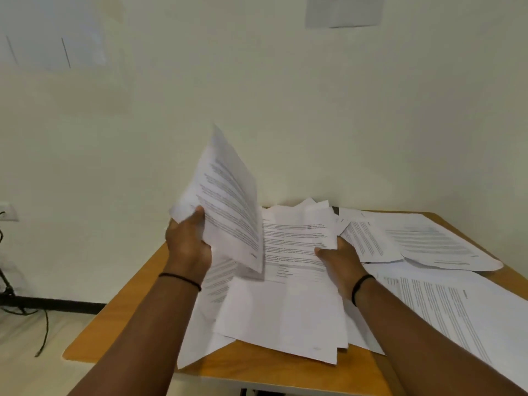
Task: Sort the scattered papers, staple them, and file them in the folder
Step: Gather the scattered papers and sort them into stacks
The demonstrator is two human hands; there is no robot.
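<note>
Fingers (200,212) of the left hand (187,241) are curled round the lower-left corner of a raised sheet (228,201), thumb on its printed face; the sheet is held tilted up, w/ its top edge well above the table (137,298). The right hand (340,261) is laid on the middle stack of papers (288,287), thumb pressed on the printed top page, other fingers tucked under the stack's right edge, so it is gripped. A black band (180,278) is worn on the left wrist, another (360,287) on the right. More loose papers (428,241) are spread over the far-right part of the table, some overlapping, and a large printed page (445,310) lies just beside the right forearm. A pale wall (285,95) is seen behind; cables (43,330) lie on the floor at left.
</note>
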